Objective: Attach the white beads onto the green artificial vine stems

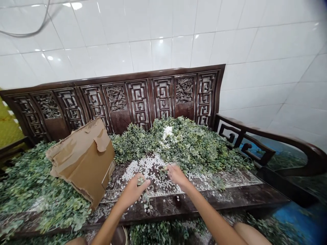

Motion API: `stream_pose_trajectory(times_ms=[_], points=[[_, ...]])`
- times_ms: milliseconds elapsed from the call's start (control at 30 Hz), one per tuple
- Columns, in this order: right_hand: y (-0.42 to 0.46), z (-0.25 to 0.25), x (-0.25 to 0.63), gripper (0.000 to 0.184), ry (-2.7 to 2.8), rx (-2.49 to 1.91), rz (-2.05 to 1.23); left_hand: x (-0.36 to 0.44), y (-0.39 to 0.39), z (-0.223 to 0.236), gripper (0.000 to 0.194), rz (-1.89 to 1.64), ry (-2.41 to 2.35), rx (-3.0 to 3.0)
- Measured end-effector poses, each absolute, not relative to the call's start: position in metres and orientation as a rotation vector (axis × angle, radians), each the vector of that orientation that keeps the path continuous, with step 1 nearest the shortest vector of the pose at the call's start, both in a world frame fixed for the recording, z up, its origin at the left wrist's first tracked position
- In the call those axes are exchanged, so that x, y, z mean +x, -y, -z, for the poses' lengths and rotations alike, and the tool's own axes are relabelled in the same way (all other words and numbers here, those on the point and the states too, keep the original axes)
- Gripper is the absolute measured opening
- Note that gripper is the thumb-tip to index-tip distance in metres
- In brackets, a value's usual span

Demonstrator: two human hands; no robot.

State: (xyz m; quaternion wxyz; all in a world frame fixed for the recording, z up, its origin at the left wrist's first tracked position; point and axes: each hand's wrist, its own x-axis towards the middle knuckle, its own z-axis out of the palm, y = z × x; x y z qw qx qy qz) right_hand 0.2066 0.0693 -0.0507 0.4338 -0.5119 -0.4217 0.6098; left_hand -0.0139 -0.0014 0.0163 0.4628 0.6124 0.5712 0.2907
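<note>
Lower centre of frame: a leafy sprig point(140, 182) is held in the left hand point(135, 190), thumb and fingers curled in on it. At the right hand point(176, 175), the fingers are bent with tips close together; whether the small green piece point(162, 172) beside them is gripped cannot be told. White pieces point(131, 170) are strewn over the surface point(245, 195) around both hands (foliage point(199, 146) is heaped behind). Step in hand is judged to be fine handling of the sprig; for the next move, steady fingertip alignment between the hands would be needed
</note>
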Motion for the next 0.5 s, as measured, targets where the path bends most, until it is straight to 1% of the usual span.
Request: stream_pose_trajectory(times_ms=[133,200,367,500], points=[[-0.044,0.030,0.197,0.036,1.003,-1.114,-1.674,-0.008,0.002,-0.009,0.040,-0.695,-1.374,1.714],[-0.034,0.024,0.193,0.034,0.970,-1.061,-1.740,-0.006,0.003,-0.007,0.035,-0.663,-1.390,1.706],[-0.024,0.027,0.188,0.016,0.863,-1.051,-1.855,0.000,0.006,-0.007,0.023,-0.606,-1.374,1.724],[-0.026,0.032,0.184,0.010,0.775,-1.054,-1.905,0.007,0.003,-0.001,0.020,-0.672,-1.335,1.752]])
